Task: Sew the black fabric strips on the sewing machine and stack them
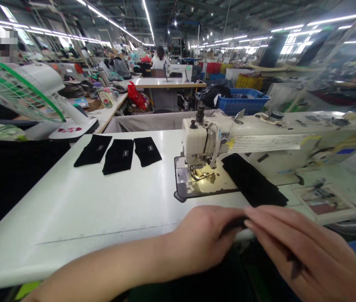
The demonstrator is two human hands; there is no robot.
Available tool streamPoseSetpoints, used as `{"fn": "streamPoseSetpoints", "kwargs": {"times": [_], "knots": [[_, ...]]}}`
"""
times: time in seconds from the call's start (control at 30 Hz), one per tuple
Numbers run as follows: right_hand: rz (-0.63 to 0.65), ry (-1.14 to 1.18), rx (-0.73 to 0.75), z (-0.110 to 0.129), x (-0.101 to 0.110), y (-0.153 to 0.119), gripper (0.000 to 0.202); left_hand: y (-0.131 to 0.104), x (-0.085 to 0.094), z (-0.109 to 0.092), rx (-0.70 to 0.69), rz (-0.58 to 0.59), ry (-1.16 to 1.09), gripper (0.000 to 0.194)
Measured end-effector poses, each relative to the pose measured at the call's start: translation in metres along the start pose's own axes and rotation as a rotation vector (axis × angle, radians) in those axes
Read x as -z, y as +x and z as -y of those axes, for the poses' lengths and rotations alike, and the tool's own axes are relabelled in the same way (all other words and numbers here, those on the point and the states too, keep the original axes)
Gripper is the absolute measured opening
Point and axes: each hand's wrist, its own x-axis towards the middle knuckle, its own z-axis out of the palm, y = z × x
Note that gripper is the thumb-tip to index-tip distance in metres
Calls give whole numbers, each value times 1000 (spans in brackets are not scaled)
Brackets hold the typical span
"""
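My left hand (207, 235) is closed around a dark strip that looks like folded fabric (235, 223), at the table's front edge. The fingertips of my right hand (303, 247) pinch the other end of that strip. A small dark bit also shows between the right hand's lower fingers, too blurred to name. Just beyond the hands stands a sewing machine (247, 138), its presser foot (200, 173) over a worn metal plate. A stack of black fabric pieces (253, 180) lies under the machine's arm. Three black pieces with small labels (119, 155) lie at the table's left.
The white tabletop (127, 201) stretches left of the machine. A white and green fan (39, 88) stands at the left. Behind are a blue crate (242, 100), a red bag (138, 98) and another sewing machine (179, 72). A person (159, 58) sits farther back.
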Motion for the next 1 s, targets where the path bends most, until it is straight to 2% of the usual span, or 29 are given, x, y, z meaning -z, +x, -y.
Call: {"fn": "streamPoseSetpoints", "kwargs": {"times": [0.03,0.1,0.13,0.17,0.27,0.33,0.4,0.5,0.6,0.73,0.77,0.8,0.87,0.9,0.93,0.97,1.0], "knots": [[-69,35,-175,3,-7,-3,47,1,-1,1,131,-15,-191,24],[-127,160,-587,5,-25,-13,48,1,2,8,399,-139,-588,21],[-76,280,-760,6,-35,-20,50,0,5,12,507,-228,-766,24],[32,442,-878,8,-46,-28,51,-2,8,17,586,-309,-910,27],[351,827,-1087,22,-76,-55,46,-9,19,31,681,-441,-1107,27],[358,856,-1184,35,-91,-69,45,-10,29,43,649,-466,-1071,27],[322,848,-1227,46,-98,-78,46,-6,42,56,612,-444,-954,33],[314,841,-1209,52,-99,-80,48,4,67,73,607,-359,-689,39],[314,757,-1114,41,-92,-75,48,9,94,82,601,-202,-445,28],[159,467,-1037,15,-75,-64,40,0,122,73,602,125,-106,23],[115,409,-995,11,-70,-59,36,-4,124,66,583,161,33,25],[101,384,-916,7,-65,-54,31,-7,123,58,539,162,179,31],[176,449,-651,7,-56,-43,21,-11,114,36,335,40,419,54],[234,517,-498,9,-52,-37,19,-12,105,25,220,20,452,68],[272,579,-374,12,-49,-32,20,-13,95,13,132,75,425,73],[266,616,-310,15,-47,-27,22,-13,85,4,99,173,358,64],[214,621,-316,18,-45,-24,22,-13,74,-4,129,272,280,43]]}}
